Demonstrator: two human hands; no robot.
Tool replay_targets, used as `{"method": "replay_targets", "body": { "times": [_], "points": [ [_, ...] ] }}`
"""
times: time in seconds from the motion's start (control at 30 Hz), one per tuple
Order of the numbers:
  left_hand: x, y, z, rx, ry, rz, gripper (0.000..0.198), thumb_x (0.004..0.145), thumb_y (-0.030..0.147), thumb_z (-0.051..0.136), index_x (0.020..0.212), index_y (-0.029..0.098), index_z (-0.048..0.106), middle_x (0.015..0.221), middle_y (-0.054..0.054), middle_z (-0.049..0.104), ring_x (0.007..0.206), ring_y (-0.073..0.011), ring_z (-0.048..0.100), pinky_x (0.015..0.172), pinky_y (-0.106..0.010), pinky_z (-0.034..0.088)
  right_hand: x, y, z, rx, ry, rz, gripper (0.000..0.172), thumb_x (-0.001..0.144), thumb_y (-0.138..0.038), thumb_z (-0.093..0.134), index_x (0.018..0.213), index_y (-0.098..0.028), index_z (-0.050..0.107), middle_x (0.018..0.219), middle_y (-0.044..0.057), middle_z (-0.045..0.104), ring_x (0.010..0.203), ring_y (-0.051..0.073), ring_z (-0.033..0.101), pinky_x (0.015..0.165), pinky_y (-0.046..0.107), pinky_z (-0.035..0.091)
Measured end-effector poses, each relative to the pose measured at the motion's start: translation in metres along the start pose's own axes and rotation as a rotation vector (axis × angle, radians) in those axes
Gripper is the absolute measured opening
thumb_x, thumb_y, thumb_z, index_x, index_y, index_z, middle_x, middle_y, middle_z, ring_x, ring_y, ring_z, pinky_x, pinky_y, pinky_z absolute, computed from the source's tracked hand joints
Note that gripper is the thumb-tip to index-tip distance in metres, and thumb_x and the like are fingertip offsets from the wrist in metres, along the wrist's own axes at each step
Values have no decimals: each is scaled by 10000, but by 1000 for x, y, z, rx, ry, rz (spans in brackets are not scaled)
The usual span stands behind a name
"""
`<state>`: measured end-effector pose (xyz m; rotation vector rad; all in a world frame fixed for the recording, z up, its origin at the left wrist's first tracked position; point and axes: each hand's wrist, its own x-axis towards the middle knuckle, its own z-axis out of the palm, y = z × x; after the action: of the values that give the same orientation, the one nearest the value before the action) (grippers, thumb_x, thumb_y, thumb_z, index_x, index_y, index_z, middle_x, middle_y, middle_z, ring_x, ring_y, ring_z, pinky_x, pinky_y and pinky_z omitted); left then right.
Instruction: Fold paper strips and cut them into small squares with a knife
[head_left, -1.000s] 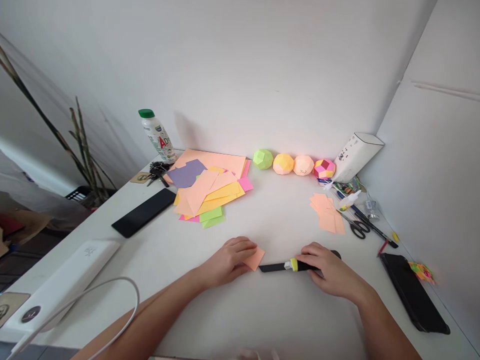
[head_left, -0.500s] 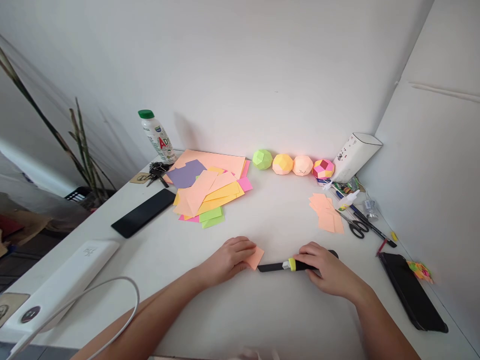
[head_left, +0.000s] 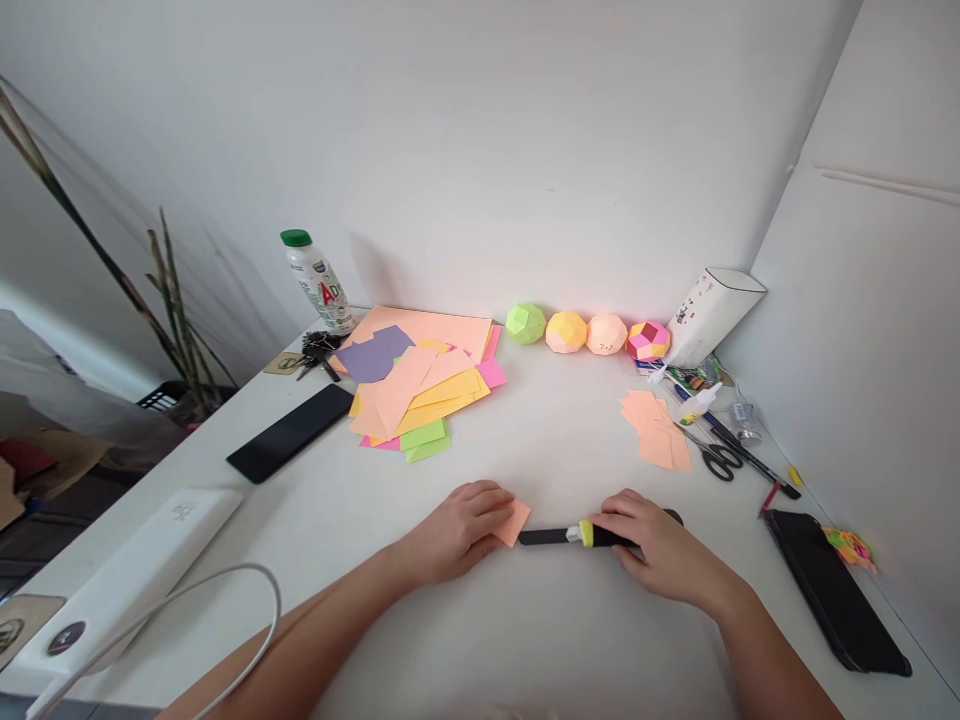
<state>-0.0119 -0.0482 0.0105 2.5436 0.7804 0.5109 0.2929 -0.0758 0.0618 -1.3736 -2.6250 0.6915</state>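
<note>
My left hand lies curled on a small peach paper square, pressing it to the white table. My right hand is closed around a black utility knife with a yellow band that lies flat on the table. The knife's tip points left and reaches the edge of the peach square. The two hands sit side by side near the front middle of the table.
Behind lie a pile of coloured papers, several paper balls, cut peach pieces, scissors, a glue bottle and pens. Black phones lie at left and right. A bottle, keys and a white device stand left.
The view has shifted slightly; both hands stay where they were, the knife's tip still at the peach square's edge.
</note>
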Motion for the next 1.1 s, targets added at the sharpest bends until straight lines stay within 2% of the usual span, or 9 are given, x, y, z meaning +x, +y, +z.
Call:
{"method": "replay_targets", "body": {
  "times": [0.13,0.23,0.3,0.43,0.5,0.67,0.87,1.1],
  "points": [
    [-3,10,6,100,-52,-60,343,919,303,446,1237,178,477,1276,-124,499,1220,-292,419,1001,-465,390,-1,-1,0,-41,10,36,474,761,-17,466,1159,-230,611,1017,66,586,955,203,526,791,334,489],
    [-8,14,14,140,-88,-56,595,890,484,481,1365,149,357,1325,-153,455,1272,-336,361,1040,-512,342,-3,-2,0,-59,-1,63,466,766,-27,473,1169,-224,600,1018,69,585,955,206,528,778,332,493],
    [-11,14,20,158,-100,-37,725,879,582,441,1428,145,262,1380,-169,406,1324,-360,292,1067,-538,293,-4,-3,1,-66,-19,67,460,768,-32,478,1166,-227,599,1011,68,588,956,210,530,785,339,491],
    [-15,13,28,212,-98,-27,868,873,654,368,1489,133,49,1522,-204,167,1397,-407,88,1078,-574,218,-5,-9,4,-95,-42,81,472,760,-28,479,1174,-221,594,1009,71,590,940,219,540,785,357,491],
    [-15,13,31,226,-99,-27,944,842,694,379,1491,130,-11,1542,-205,79,1401,-416,37,1087,-589,168,-5,-14,5,-112,-54,99,486,754,-16,469,1179,-217,591,997,70,589,912,217,549,771,360,493],
    [-16,16,31,214,-117,-21,1086,757,787,391,1487,122,-62,1543,-214,-11,1396,-435,-6,1092,-603,102,-4,-23,9,-165,-74,102,470,781,-13,459,1202,-178,585,990,90,590,885,224,560,764,379,499],
    [-16,15,28,196,-134,-21,1098,743,811,366,1486,135,-78,1542,-209,-39,1395,-437,-15,1096,-598,90,-2,-27,16,-228,-59,90,498,794,6,425,1247,-147,564,994,118,588,905,242,567,743,394,514],
    [-15,13,27,175,-153,-12,1094,741,816,354,1486,141,-76,1541,-209,-48,1392,-442,-27,1087,-611,95,-6,-26,8,-168,-109,123,496,793,-15,435,1248,-164,566,1034,116,581,928,239,562,761,390,516]
  ]
}}
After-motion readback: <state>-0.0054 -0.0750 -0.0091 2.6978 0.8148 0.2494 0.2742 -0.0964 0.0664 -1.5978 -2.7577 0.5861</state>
